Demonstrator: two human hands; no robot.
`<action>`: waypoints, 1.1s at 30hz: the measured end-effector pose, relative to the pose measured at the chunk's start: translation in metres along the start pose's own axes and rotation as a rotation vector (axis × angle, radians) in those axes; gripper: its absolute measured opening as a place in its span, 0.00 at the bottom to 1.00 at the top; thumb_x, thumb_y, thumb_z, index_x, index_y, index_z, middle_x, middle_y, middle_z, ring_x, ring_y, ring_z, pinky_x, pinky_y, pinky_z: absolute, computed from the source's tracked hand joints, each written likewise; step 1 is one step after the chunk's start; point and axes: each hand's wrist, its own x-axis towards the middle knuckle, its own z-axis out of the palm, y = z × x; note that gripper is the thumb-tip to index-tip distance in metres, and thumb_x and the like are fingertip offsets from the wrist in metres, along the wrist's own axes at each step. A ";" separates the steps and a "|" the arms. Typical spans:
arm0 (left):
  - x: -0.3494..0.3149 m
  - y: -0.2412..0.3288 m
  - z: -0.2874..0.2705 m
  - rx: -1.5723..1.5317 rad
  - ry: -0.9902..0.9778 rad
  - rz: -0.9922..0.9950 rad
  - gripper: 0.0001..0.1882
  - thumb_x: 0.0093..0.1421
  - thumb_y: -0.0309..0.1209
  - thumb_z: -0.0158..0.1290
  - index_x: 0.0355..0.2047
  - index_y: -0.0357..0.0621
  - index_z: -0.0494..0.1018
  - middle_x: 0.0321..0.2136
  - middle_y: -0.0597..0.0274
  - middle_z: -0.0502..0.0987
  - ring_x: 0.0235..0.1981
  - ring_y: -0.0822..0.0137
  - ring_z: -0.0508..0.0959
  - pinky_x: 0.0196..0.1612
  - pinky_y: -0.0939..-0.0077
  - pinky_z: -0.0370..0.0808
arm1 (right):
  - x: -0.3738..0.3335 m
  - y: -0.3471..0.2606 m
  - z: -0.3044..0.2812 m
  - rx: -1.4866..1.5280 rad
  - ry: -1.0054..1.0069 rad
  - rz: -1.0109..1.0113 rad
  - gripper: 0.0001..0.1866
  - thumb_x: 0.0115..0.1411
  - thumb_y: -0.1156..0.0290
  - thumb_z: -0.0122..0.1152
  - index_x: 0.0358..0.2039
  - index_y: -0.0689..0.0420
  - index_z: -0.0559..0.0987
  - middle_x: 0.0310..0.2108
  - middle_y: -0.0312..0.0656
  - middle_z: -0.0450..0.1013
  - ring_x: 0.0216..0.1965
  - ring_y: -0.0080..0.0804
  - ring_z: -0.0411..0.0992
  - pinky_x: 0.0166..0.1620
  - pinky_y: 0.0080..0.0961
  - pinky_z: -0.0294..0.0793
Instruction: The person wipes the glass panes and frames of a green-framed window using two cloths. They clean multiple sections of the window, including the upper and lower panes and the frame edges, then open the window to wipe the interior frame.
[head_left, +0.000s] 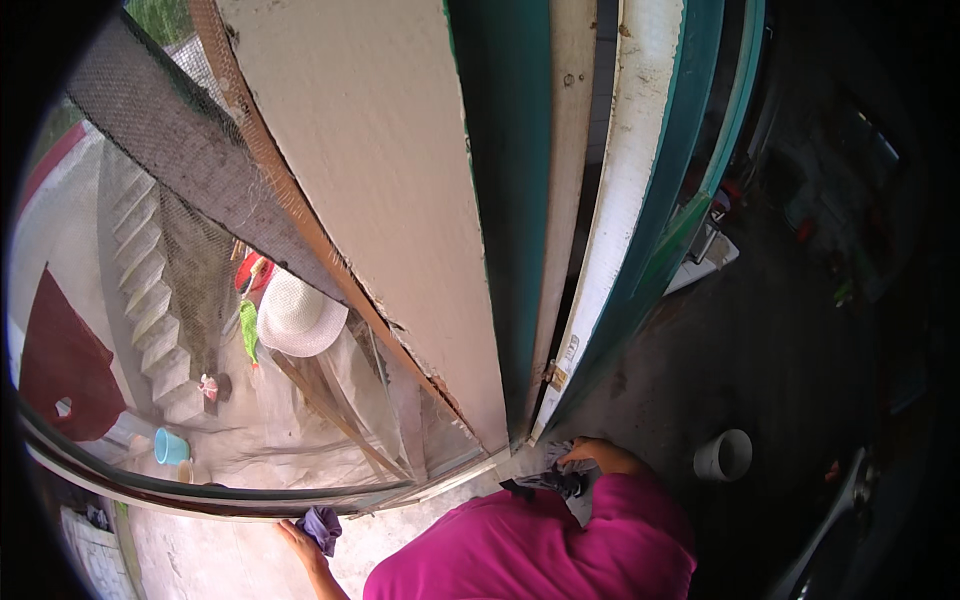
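Note:
My left hand (298, 540) is closed around a crumpled purple-grey cloth (322, 526). It sits against the curved-looking lower rail (262, 500) of the mesh screen. To the right, my right hand (588, 453) grips a dark grey bunched cloth (553, 481), close to the foot of the white and teal door edges (572, 395); its fingertips are partly hidden by the fabric. My magenta top (500, 550) fills the lower middle.
A wide pale panel (370, 180) rises in front, beside a brown wooden strip (300, 215). Through the mesh appear a white sun hat (300, 318), steps (145, 275) and a light-blue bucket (171, 446). A white bucket (723, 455) stands on the dark floor at right.

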 end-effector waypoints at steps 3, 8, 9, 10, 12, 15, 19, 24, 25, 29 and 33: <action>-0.004 -0.003 0.021 -0.008 0.156 0.030 0.46 0.77 0.61 0.35 0.78 0.34 0.43 0.77 0.43 0.48 0.77 0.52 0.52 0.77 0.61 0.48 | 0.016 0.045 -0.037 0.010 -0.016 -0.142 0.65 0.48 0.37 0.79 0.75 0.63 0.59 0.71 0.57 0.64 0.66 0.48 0.69 0.64 0.40 0.72; -0.041 -0.023 0.019 -0.083 0.437 -0.016 0.40 0.78 0.57 0.36 0.73 0.31 0.56 0.71 0.41 0.61 0.69 0.51 0.65 0.72 0.59 0.60 | -0.040 0.047 -0.145 0.125 -0.215 -0.088 0.56 0.54 0.40 0.77 0.71 0.63 0.64 0.58 0.54 0.76 0.55 0.44 0.77 0.57 0.37 0.78; -0.055 -0.028 0.016 -0.044 0.510 -0.022 0.40 0.78 0.57 0.36 0.72 0.30 0.58 0.69 0.41 0.65 0.67 0.51 0.68 0.70 0.59 0.63 | -0.048 0.050 -0.162 0.127 -0.237 -0.099 0.53 0.55 0.40 0.76 0.70 0.62 0.67 0.55 0.52 0.78 0.54 0.43 0.78 0.56 0.38 0.79; -0.066 -0.022 0.022 -0.067 0.598 -0.066 0.39 0.78 0.56 0.37 0.69 0.29 0.62 0.66 0.42 0.68 0.64 0.52 0.70 0.68 0.61 0.66 | -0.049 0.053 -0.179 0.132 -0.256 -0.110 0.50 0.56 0.40 0.76 0.68 0.61 0.69 0.52 0.51 0.80 0.53 0.42 0.79 0.54 0.38 0.79; -0.079 0.015 0.057 -0.201 0.653 -0.191 0.36 0.78 0.54 0.41 0.65 0.29 0.67 0.62 0.45 0.73 0.59 0.55 0.75 0.63 0.62 0.71 | -0.027 0.074 -0.192 -0.016 -0.144 -0.403 0.46 0.57 0.38 0.74 0.65 0.60 0.73 0.50 0.48 0.80 0.52 0.38 0.79 0.52 0.37 0.79; -0.121 0.032 0.055 -0.513 0.596 -0.228 0.33 0.77 0.52 0.44 0.64 0.32 0.70 0.57 0.51 0.78 0.53 0.59 0.79 0.57 0.64 0.77 | -0.027 0.061 -0.216 -0.007 -0.181 -0.479 0.45 0.58 0.34 0.71 0.62 0.58 0.76 0.52 0.45 0.79 0.54 0.35 0.77 0.53 0.36 0.77; -0.184 0.048 0.063 -0.837 0.736 -0.349 0.31 0.74 0.55 0.45 0.55 0.38 0.79 0.46 0.55 0.85 0.47 0.56 0.84 0.53 0.61 0.81 | 0.029 0.061 -0.219 0.094 -0.344 -0.419 0.38 0.65 0.40 0.67 0.64 0.57 0.75 0.58 0.42 0.77 0.54 0.32 0.75 0.58 0.30 0.74; -0.244 0.075 0.109 -1.025 0.919 -0.313 0.25 0.69 0.54 0.51 0.46 0.44 0.81 0.38 0.57 0.86 0.39 0.55 0.85 0.47 0.57 0.83 | 0.087 0.054 -0.229 -0.298 -0.146 -0.616 0.43 0.58 0.33 0.69 0.59 0.60 0.79 0.54 0.48 0.79 0.54 0.38 0.78 0.58 0.33 0.76; -0.268 0.073 0.110 -1.038 1.012 -0.248 0.24 0.69 0.52 0.52 0.46 0.44 0.81 0.37 0.57 0.86 0.39 0.55 0.85 0.48 0.56 0.83 | 0.090 0.044 -0.229 -0.355 -0.152 -0.686 0.45 0.57 0.32 0.69 0.58 0.61 0.80 0.54 0.50 0.80 0.55 0.41 0.78 0.59 0.35 0.76; -0.321 0.099 0.171 -0.876 1.309 -0.241 0.21 0.71 0.42 0.50 0.57 0.44 0.72 0.46 0.58 0.77 0.41 0.61 0.80 0.45 0.57 0.80 | 0.091 0.046 -0.227 -0.456 -0.196 -0.781 0.47 0.57 0.32 0.69 0.60 0.63 0.79 0.56 0.56 0.79 0.59 0.50 0.77 0.62 0.39 0.74; -0.386 0.142 0.220 -0.857 1.462 -0.125 0.18 0.72 0.41 0.48 0.54 0.43 0.67 0.36 0.58 0.75 0.29 0.61 0.81 0.26 0.59 0.80 | 0.070 0.020 -0.211 -0.364 -0.338 -0.814 0.38 0.60 0.39 0.71 0.56 0.63 0.82 0.52 0.52 0.82 0.54 0.43 0.79 0.58 0.36 0.75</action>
